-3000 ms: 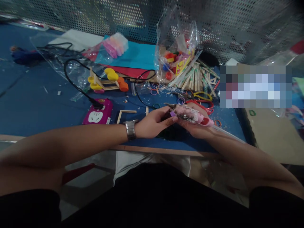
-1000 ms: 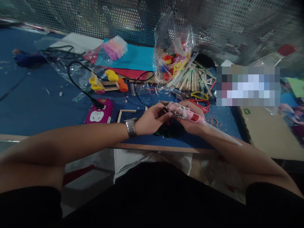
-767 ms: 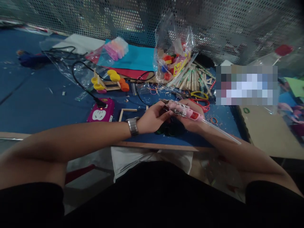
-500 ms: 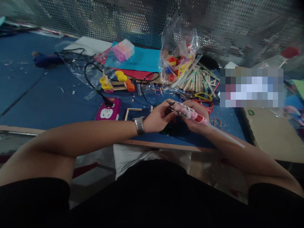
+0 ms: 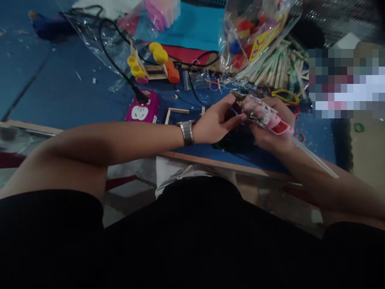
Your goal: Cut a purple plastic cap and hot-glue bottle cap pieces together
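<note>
We hold the glue gun in the right hand, fingers wrapped around its body, above the surface near its front edge. The glue stick projects from the rear, over the right forearm. The left hand is at the nozzle, thumb and fingers bent toward each other; we cannot tell whether they pinch anything.

Burn risk: a lamp glows red on the socket, so we treat the nozzle as possibly hot. A slip of either hand could push our left fingers onto it.

Snag risk: the cord loops behind the stick model. A tug could shift the model or unseat the plug.

Drip risk: tilting the nozzle down could drop glue near the stick frame.

Jam risk: catching the glue stick on our forearm could bend it.
</note>
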Tool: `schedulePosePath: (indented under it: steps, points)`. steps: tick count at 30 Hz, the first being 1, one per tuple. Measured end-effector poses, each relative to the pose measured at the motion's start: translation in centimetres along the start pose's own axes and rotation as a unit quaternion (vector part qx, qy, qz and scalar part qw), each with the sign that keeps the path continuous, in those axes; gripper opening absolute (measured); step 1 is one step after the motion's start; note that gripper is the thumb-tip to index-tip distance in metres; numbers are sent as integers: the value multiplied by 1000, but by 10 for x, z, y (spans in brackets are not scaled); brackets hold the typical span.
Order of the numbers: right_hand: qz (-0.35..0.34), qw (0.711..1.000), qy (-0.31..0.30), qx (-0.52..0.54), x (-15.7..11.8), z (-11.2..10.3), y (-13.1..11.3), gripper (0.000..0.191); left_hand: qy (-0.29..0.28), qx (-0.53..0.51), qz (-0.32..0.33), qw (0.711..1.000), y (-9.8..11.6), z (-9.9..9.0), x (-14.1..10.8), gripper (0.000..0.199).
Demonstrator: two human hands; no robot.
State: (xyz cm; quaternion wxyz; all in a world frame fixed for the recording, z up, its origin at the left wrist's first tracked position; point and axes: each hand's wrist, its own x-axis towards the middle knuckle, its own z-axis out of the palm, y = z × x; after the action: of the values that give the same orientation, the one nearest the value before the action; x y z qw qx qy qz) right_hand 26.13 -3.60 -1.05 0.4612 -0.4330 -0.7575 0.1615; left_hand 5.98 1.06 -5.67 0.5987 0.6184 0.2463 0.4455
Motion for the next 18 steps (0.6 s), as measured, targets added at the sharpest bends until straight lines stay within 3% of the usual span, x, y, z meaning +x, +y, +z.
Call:
schedulePosePath:
  steps: [6, 10, 18]
  points:
    - [59, 998, -8, -21, -6, -2, 1, 31, 21, 54, 33, 998, -4, -3, -3, 40]
    - [49, 999, -8, -9, -8, -2, 1, 33, 50, 69, 23, 996, -4, -7, -2, 39]
    - [14, 1000, 13, -8, -10, 3, -1, 22, 6, 131, 65, 989, 6, -9, -2, 51]
